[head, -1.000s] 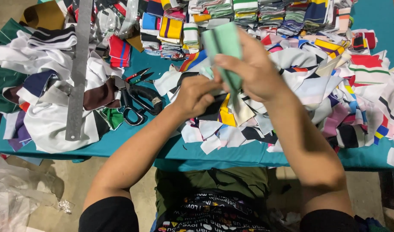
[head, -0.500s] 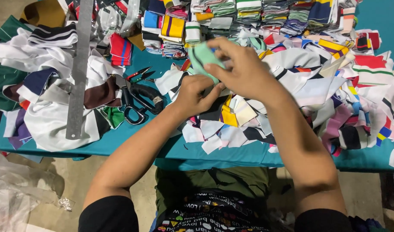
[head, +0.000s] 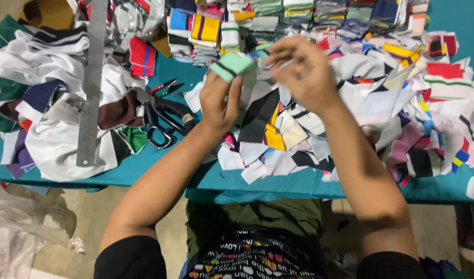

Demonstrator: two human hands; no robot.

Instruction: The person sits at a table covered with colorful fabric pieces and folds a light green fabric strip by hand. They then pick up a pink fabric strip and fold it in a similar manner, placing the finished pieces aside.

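Gripping a folded mint-green cloth piece point(head: 231, 65) with a dark stripe, the left hand point(head: 220, 98) has its fingers curled tight around it, up above the teal table point(head: 144, 165). The right hand point(head: 305, 72) is just beside it with fingertips pinched together, though I can't tell what's between them. Underneath is a messy pile of fabric scraps point(head: 278, 139), with black scissors point(head: 167, 116) and a long metal ruler point(head: 90, 82) off to the left.
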